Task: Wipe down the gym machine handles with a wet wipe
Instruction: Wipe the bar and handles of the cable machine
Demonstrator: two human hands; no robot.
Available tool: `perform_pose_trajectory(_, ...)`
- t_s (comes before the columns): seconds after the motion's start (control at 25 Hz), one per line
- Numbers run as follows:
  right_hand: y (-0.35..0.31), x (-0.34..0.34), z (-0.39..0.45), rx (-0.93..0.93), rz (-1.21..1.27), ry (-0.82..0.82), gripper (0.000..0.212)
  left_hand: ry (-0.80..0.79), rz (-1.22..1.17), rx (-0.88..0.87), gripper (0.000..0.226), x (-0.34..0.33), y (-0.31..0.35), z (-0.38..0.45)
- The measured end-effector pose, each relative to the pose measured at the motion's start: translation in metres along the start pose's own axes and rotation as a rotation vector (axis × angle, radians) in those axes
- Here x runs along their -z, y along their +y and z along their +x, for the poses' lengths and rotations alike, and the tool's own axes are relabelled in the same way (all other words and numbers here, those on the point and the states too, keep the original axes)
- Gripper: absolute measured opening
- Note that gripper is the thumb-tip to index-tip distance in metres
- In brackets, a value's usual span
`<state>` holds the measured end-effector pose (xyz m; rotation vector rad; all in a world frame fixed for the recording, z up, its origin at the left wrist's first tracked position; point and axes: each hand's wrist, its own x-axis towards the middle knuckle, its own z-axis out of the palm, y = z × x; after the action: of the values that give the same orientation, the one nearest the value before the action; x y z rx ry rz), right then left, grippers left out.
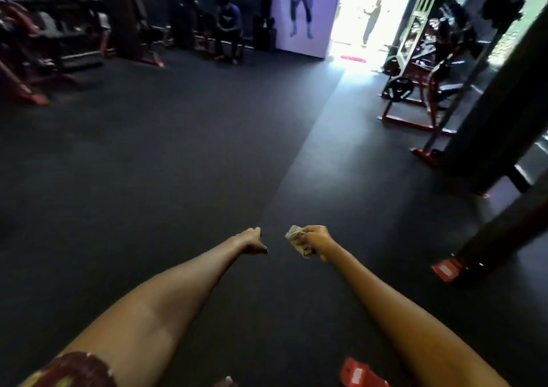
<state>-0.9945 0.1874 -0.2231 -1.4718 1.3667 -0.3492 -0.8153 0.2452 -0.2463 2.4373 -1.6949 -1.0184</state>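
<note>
- The right hand (315, 238), in the lower middle of the frame, grips 1 crumpled wet wipe (298, 240); the wipe sticks out on the inner side of the fist.
- The left hand (252, 243), just beside it, has the fingers curled and I see nothing in it.
- Both arms reach out over the dark floor (148, 164), and the wipe touches no handle at this moment. I see no handle near the hands.
- I judge the wiping is in a pause between machines: the wipe looks used and grey, but how many handles are done, the picture does not show.
- The nearest machine (421, 69) stands at the upper right, well apart from the hands; 1 dark post (510, 114) rises at the right edge.
- More red-framed machines (29, 60) are at the upper left; they are blurred and I cannot count them.
- Count: 2 hands, 1 wipe, 1 seated person (226, 28) at the upper middle, 1 standing person (372, 20) in the bright doorway (350, 31).
</note>
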Motion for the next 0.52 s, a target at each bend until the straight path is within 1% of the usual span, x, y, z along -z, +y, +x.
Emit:
perform_pose_trajectory(0.12,-0.043,-0.062,0.037,0.084,-0.117,-0.134,0.023,0.042,-0.059,0.160,0.064,0.028,-0.068,0.009)
perform_pose_trajectory(0.28,-0.095,-0.125,0.083,0.228,-0.311,-0.248,0.007,0.088,-0.164,0.303,0.060,0.065,-0.147,0.021)
perform_pose_trajectory(0.32,-0.110,-0.139,0.094,0.267,-0.359,-0.273,0.008,0.101,-0.194,0.335,0.058,0.074,-0.166,0.023)
perform_pose_trajectory(0.44,-0.151,-0.187,0.120,0.366,-0.461,-0.342,0.025,0.131,-0.254,0.403,0.052,0.094,-0.217,0.019)
perform_pose_trajectory(0.52,-0.170,-0.218,0.133,0.397,-0.490,-0.372,0.027,0.141,-0.280,0.446,0.050,0.102,-0.245,0.014)
